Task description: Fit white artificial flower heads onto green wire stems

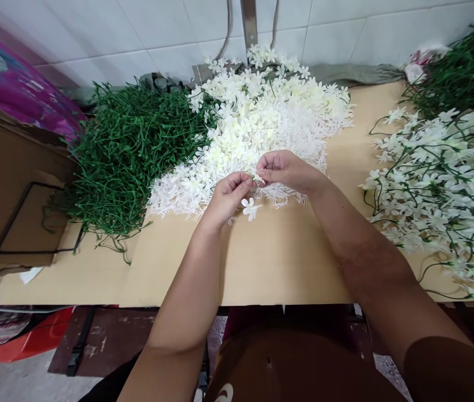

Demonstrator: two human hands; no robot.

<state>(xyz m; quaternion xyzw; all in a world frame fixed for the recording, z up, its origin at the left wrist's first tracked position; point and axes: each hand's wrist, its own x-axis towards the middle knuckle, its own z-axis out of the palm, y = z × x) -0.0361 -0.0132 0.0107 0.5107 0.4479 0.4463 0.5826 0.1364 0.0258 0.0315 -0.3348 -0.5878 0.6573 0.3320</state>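
My left hand [230,195] is closed in a pinch at the front edge of a pile of white artificial flowers [240,123]. A green bit of artificial flower stem shows at its fingertips, mostly covered by the fingers. One white five-petalled flower [250,209] shows just below that hand; whether it hangs from the stem or lies on the table, I cannot tell. Close by on the right, my right hand [285,169] pinches a small white artificial flower [258,178], its fingertips almost meeting the left ones. Left of the flowers lies a heap of green plastic stems [136,151].
Finished-looking white flowers on green stems [441,184] are piled at the right, with more green stems [463,72] behind. A cardboard box [6,184] and a black wire frame [14,218] stand at the left. Cardboard [170,268] covers the table up to the tiled wall [337,28].
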